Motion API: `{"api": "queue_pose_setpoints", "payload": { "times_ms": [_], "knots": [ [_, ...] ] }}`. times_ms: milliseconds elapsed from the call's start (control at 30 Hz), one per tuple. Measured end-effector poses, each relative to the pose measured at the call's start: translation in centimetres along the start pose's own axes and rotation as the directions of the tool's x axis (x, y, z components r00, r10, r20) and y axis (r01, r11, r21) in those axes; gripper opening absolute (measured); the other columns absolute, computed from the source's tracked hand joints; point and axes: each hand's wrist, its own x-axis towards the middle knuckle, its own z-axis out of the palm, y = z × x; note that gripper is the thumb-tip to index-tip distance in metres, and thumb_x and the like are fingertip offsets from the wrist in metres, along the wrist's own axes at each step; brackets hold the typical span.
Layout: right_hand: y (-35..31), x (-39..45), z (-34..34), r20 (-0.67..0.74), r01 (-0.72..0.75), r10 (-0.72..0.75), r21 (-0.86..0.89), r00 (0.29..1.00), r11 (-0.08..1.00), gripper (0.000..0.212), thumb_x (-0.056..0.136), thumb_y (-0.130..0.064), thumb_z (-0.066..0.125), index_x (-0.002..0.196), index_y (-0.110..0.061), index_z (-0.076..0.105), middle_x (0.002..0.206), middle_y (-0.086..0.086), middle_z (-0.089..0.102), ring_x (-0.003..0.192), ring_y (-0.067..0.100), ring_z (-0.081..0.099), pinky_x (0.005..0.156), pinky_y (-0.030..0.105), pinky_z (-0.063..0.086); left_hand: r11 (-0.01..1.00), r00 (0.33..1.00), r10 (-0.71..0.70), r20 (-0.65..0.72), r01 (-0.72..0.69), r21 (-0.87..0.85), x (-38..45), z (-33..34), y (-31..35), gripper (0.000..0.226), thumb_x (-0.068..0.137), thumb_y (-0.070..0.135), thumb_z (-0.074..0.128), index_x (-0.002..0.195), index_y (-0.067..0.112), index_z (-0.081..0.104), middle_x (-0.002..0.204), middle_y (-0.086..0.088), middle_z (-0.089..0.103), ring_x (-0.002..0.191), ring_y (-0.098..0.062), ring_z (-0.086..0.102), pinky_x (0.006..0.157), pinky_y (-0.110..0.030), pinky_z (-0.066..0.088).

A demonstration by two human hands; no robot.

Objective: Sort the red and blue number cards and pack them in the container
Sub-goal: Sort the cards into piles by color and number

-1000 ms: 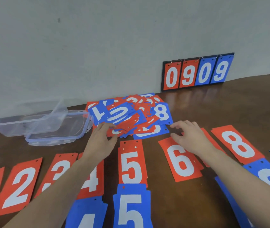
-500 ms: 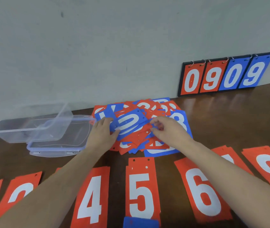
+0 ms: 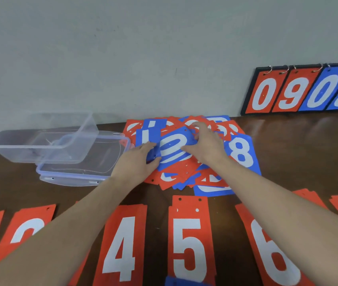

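Gripping glossy rectangular blue card [image 3: 171, 150]

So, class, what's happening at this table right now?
A person is sorting number cards. Both hands are in the mixed pile of red and blue cards: the left hand and the right hand hold the top blue card by its edges. Red cards 4, 5 and 6 lie sorted in a row. The clear container holds no cards.

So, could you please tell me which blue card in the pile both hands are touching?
The blue 0 card atop the pile: left hand and right hand touch it; the blue 8 card lies untouched.
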Motion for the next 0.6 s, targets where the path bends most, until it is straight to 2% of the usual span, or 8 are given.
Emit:
{"api": "queue_pose_setpoints", "payload": {
  "times_ms": [67,200,300,367,433,500,567,600],
  "knots": [
    [-0.2,0.1,0.1,0.022,-0.025,0.024,0.045,0.999,0.999,0.083,0.082,-0.038,0.079,0.149,-0.025,0.031,0.106,-0.002,0.064,0.112,0.025,0.061,0.099,0.044,0.047,0.999,1.000,-0.004,0.018,0.005,-0.041,-0.2,0.0,-0.3,0.050,0.100,0.042,0.053,0.147,0.030,0.040,0.125,-0.004,0.061,0.109,-0.020,0.060,0.089,-0.032,0.050],
    [-0.6,0.5,-0.2,0.026,-0.075,0.080,-0.132,0.996,0.988,0.088,0.081,-0.050,0.076,0.152,-0.023,0.032,0.140,0.005,0.054,0.134,0.032,0.043,0.107,0.046,0.038,0.995,0.997,0.025,0.070,-0.018,-0.097,-0.8,0.0,-0.5,0.042,0.099,0.027,0.057,0.139,0.029,0.046,0.132,0.002,0.060,0.114,-0.019,0.060,0.092,-0.032,0.050],
    [-0.7,0.8,-0.3,0.087,-0.095,0.105,-0.120,0.991,0.988,0.085,0.081,-0.049,0.077,0.151,-0.023,0.036,0.142,0.006,0.054,0.132,0.030,0.048,0.105,0.044,0.043,0.991,0.995,0.039,0.095,-0.027,-0.128,-1.3,-0.1,-0.7,0.034,0.099,0.019,0.057,0.133,0.023,0.055,0.147,0.010,0.052,0.131,-0.017,0.052,0.106,-0.034,0.046],
    [-0.7,0.7,-0.5,0.075,-0.084,0.090,-0.079,0.993,0.993,0.074,0.082,-0.041,0.078,0.146,-0.022,0.044,0.135,0.003,0.060,0.125,0.027,0.055,0.102,0.043,0.048,0.989,0.993,0.073,0.097,-0.060,-0.137,-1.6,-0.1,-0.9,0.033,0.100,0.018,0.056,0.133,0.022,0.058,0.150,0.010,0.048,0.136,-0.015,0.047,0.109,-0.032,0.044],
    [-0.5,0.3,-0.6,0.029,-0.060,0.061,-0.036,0.998,0.998,0.052,0.086,-0.034,0.075,0.133,-0.023,0.055,0.119,-0.004,0.064,0.115,0.022,0.060,0.098,0.042,0.050,0.984,0.988,0.133,0.074,-0.123,-0.126,-2.1,0.0,-1.0,0.029,0.100,0.017,0.057,0.128,0.019,0.062,0.149,0.007,0.045,0.137,-0.014,0.043,0.106,-0.027,0.042],
    [0.0,-0.1,-0.6,0.005,-0.067,0.067,0.059,0.998,0.996,0.035,0.089,-0.033,0.073,0.119,-0.021,0.060,0.106,-0.008,0.061,0.105,0.019,0.061,0.094,0.041,0.051,0.981,0.987,0.162,0.020,-0.158,-0.111,-2.6,0.0,-1.2,0.026,0.098,0.018,0.060,0.123,0.019,0.067,0.139,0.003,0.044,0.133,-0.014,0.043,0.103,-0.027,0.044],
    [0.7,-0.4,-0.8,-0.009,-0.061,0.062,0.115,0.998,0.991,0.023,0.093,-0.033,0.068,0.108,-0.016,0.062,0.102,-0.006,0.062,0.096,0.017,0.060,0.088,0.038,0.053,0.984,0.984,0.168,-0.055,-0.171,-0.045,-3.2,-0.2,-1.4,0.026,0.096,0.020,0.065,0.121,0.023,0.071,0.123,0.000,0.044,0.123,-0.018,0.044,0.099,-0.034,0.050],
    [1.0,-0.6,-1.1,-0.016,-0.050,0.053,0.113,0.998,0.992,0.019,0.096,-0.033,0.064,0.100,-0.014,0.063,0.098,-0.004,0.064,0.092,0.018,0.061,0.084,0.038,0.053,0.982,0.976,0.189,-0.112,-0.188,0.021,-3.4,-0.4,-1.4,0.026,0.091,0.018,0.071,0.116,0.025,0.074,0.113,-0.003,0.047,0.113,-0.022,0.048,0.091,-0.039,0.055]
  ]
}}
